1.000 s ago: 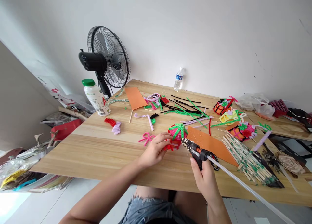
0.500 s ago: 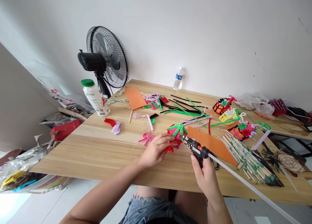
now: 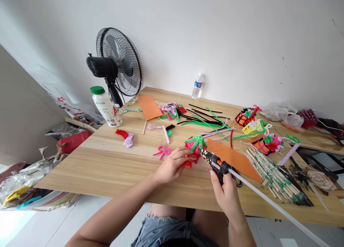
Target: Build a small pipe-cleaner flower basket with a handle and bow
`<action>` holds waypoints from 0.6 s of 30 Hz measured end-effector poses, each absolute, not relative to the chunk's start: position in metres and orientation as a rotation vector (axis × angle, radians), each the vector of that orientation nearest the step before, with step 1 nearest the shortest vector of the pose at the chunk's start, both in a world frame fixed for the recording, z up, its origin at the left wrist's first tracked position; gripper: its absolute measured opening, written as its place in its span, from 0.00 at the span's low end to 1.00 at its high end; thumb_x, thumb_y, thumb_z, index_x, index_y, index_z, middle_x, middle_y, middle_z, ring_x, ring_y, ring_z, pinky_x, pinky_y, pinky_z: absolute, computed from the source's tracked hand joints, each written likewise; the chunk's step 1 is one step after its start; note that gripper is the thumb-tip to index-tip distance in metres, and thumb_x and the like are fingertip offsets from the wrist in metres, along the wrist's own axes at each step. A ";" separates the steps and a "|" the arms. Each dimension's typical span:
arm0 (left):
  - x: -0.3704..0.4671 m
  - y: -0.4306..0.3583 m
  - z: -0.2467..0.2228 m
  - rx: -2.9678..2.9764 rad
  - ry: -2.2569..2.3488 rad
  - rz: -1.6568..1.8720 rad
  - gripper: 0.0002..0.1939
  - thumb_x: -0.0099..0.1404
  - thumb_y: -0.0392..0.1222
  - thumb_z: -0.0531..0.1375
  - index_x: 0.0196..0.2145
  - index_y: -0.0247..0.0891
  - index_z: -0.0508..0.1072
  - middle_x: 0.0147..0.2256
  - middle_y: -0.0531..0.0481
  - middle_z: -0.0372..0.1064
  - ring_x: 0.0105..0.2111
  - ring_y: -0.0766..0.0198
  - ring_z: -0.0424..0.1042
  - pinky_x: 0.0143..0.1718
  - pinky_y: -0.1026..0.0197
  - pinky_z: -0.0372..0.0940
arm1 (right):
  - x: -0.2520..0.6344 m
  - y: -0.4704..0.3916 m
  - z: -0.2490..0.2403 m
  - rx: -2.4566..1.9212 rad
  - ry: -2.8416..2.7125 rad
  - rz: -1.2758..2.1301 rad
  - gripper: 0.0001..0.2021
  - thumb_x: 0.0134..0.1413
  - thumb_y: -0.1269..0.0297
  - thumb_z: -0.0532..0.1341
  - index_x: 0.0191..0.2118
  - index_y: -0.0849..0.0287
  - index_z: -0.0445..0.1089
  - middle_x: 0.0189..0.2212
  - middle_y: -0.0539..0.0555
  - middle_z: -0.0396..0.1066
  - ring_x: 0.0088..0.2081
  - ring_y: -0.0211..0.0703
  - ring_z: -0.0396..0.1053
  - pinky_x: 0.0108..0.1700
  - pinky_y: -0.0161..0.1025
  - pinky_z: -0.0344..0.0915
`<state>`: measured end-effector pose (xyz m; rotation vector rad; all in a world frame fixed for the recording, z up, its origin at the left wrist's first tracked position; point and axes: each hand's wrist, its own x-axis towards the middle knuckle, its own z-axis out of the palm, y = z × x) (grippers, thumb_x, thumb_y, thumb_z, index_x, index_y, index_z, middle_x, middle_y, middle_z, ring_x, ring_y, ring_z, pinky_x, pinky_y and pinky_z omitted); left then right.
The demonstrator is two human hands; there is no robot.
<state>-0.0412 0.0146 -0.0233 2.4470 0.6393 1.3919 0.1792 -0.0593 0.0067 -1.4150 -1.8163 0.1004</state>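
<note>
Left-hand fingers (image 3: 185,154) curled narrow around the near side of a small pipe-cleaner basket (image 3: 195,148), red and pink with a green looped top, steadying it on the desk (image 3: 107,168). Left hand (image 3: 172,166) low, wrist resting near the front edge. Right hand (image 3: 228,196) wrapped tight about the grip of a black hot glue gun (image 3: 216,164), nozzle aimed at the basket's right flank and just touching or almost so; hard to tell which. Long clear glue stick (image 3: 268,203) trailing out behind the gun toward the lower right.

Basket probably very light and springy: fuzzy wire that bends and dents under a squeeze, likely to skid on bare wood unless pinned. Best held low at the rim or base, well away from fresh glue. Gun stiff and easy in the fist, tip likely hot.

Just beyond the basket, an orange foam sheet (image 3: 231,157); left of it a pink pipe-cleaner bow (image 3: 162,152). Further right, a heap of thin wooden sticks (image 3: 271,173). At the far left corner, a white green-capped bottle (image 3: 106,107) and a black standing fan (image 3: 118,64).
</note>
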 end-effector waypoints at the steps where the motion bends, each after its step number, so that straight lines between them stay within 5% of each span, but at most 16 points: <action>1: -0.041 0.015 -0.024 2.446 0.637 1.396 0.14 0.65 0.27 0.52 0.45 0.36 0.70 0.51 0.37 0.68 0.54 0.52 0.64 0.50 0.46 0.67 | 0.179 -0.059 0.006 -1.419 -1.815 0.111 0.16 0.63 0.55 0.54 0.50 0.60 0.67 0.44 0.63 0.75 0.47 0.57 0.72 0.48 0.52 0.70; 18: -0.040 0.015 -0.026 2.450 0.645 1.391 0.14 0.66 0.28 0.51 0.46 0.37 0.69 0.51 0.37 0.68 0.54 0.51 0.64 0.50 0.45 0.67 | 0.174 -0.061 0.016 -1.437 -1.787 0.129 0.15 0.62 0.53 0.54 0.39 0.60 0.69 0.31 0.61 0.76 0.36 0.53 0.76 0.39 0.48 0.73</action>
